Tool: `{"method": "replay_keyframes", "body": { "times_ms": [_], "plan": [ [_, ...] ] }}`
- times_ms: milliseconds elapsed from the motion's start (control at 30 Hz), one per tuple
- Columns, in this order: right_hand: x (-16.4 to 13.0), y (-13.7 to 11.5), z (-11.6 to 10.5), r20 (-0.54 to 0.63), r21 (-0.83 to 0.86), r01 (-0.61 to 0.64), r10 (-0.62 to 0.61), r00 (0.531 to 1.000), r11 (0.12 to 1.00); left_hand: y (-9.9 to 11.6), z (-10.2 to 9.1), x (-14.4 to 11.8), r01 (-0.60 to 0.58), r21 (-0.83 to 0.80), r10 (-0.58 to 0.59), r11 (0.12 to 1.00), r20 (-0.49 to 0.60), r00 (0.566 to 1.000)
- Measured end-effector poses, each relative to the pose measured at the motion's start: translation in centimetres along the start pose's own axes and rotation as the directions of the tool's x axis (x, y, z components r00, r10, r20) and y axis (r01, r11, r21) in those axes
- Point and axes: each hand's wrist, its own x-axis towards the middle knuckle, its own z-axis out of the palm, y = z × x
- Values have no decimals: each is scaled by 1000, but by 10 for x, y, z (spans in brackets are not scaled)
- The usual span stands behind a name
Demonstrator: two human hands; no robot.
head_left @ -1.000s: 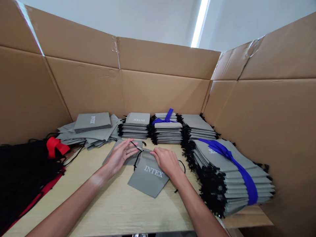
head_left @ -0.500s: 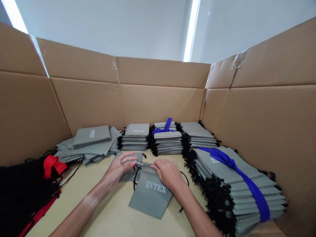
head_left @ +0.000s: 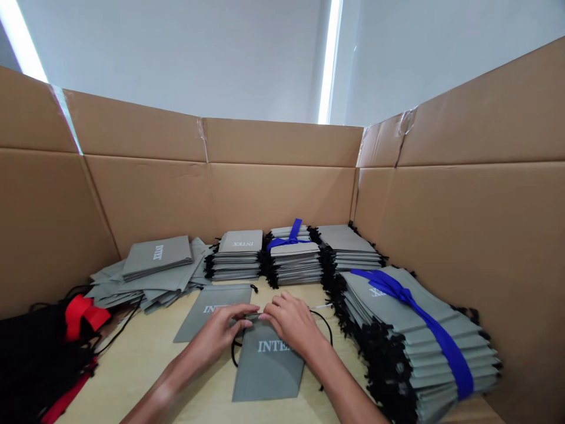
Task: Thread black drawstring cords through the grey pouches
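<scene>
Both hands work at the top edge of a grey, flat, rectangular fabric bag with white INTEX letters, which is in front of the person, just above or on the table. The step in hand seems to be passing a thin black round cord through this edge, because a thin whitish stick comes out beside the right hand. The fingers of the left hand are narrow and pinch the upper left corner; those of the right are folded over the top edge and hold it. What exactly lies between the fingertips, I cannot tell.

In my judgement, the next move calls for a firm grip on the edge and an even pull, so that the fabric does not gather.

The bag looks smooth and clean, with a straight lower edge. The right hand hides the last letter. Cord loops show at both its sides.
</scene>
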Motion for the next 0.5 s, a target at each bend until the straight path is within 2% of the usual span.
{"method": "replay_keyframes", "body": {
  "times_ms": [100, 233, 367, 500],
  "plan": [
    [-1, 4, -3, -44, 58, -6, 8, 999, 998, 2, -3, 2, -3, 65, 5, 998, -34, 999],
    [-8, 21, -15, -146, 98, -94, 108, 983, 991, -3, -18, 6, 11, 58, -4, 998, -116, 993],
    [-12, 32, -19, -70, 124, -141, 150, 986, 982, -7, -26, 5, 10, 59, -3, 998, -124, 992],
    [-11, 32, -14, -14, 209, -173, 180, 984, 962, -10, -26, 1, -56, 194, 72, 979, -76, 995]
  ]
}}
